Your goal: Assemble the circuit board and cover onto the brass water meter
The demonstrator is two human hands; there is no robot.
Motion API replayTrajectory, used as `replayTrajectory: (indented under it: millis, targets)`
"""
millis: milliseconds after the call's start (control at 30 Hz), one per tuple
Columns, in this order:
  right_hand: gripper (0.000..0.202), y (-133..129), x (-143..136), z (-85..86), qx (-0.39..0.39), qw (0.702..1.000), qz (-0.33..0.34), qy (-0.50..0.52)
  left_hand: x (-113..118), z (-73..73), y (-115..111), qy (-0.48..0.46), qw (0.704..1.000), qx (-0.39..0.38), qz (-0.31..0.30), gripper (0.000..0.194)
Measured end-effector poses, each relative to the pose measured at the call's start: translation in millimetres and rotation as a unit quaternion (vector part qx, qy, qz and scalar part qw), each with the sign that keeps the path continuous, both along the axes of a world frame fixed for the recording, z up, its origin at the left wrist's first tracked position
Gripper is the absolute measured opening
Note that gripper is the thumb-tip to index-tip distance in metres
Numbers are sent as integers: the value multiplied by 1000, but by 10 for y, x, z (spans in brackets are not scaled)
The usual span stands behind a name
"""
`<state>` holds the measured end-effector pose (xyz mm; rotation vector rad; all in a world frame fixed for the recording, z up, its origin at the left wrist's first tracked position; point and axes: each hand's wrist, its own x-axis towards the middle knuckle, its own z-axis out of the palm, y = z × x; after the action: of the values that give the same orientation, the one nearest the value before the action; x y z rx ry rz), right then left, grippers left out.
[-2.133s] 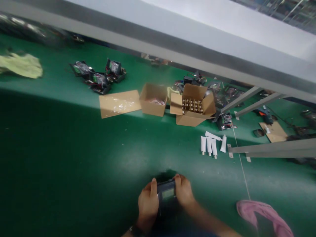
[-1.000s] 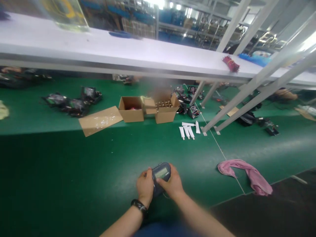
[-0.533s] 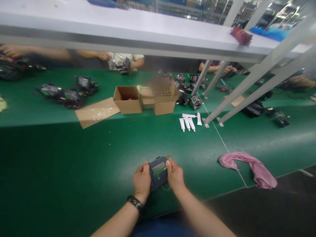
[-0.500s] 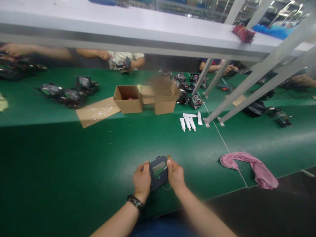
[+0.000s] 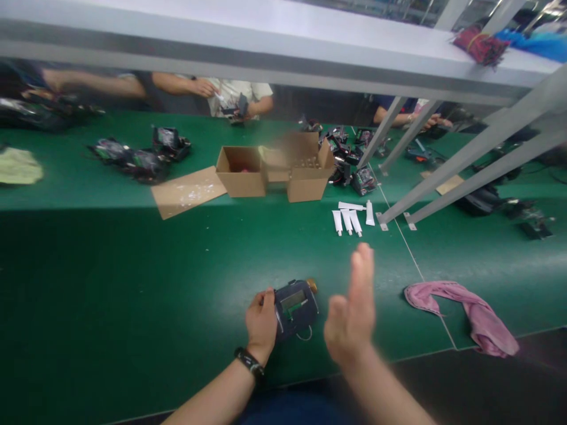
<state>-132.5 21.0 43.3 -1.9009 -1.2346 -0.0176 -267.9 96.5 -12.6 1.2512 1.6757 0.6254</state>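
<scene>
A dark grey meter [image 5: 296,310] with a small display window, a green part on its face and a brass fitting [image 5: 312,285] at its far right corner is near the front of the green bench. My left hand [image 5: 261,321] grips its left side, thumb on top. A thin pale wire loop [image 5: 305,335] hangs at its lower right. My right hand [image 5: 353,310] is raised to the right of the meter, apart from it, fingers stretched out and slightly blurred, with nothing in it.
Several white tubes [image 5: 349,219] lie beyond my right hand. Two cardboard boxes [image 5: 243,184] and a cardboard sheet [image 5: 188,195] are farther back. A pink cloth [image 5: 465,298] lies right. Metal posts [image 5: 443,177] hold up a white shelf [image 5: 248,38]. Co-workers' hands [image 5: 204,87] handle parts across the bench.
My right hand has let go of the meter, risen and moved right, its fingers now straight. My left hand still holds the meter. The view has shifted slightly.
</scene>
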Motion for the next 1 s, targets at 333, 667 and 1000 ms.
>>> replayTrajectory:
  millis: [333,667,1000]
  targets:
    - [61,106,403,455,-5,995,-41,-93,-63,-51,-107,4,998,45,-33,41]
    - [71,-197,-257,-337,-58,967,179,-174,-101,-133,-154,26,992,92,-80,39]
    - [60,-423,-349,105,93,986,-54,-130,-156,-257,-307,28,985,109,-131,38]
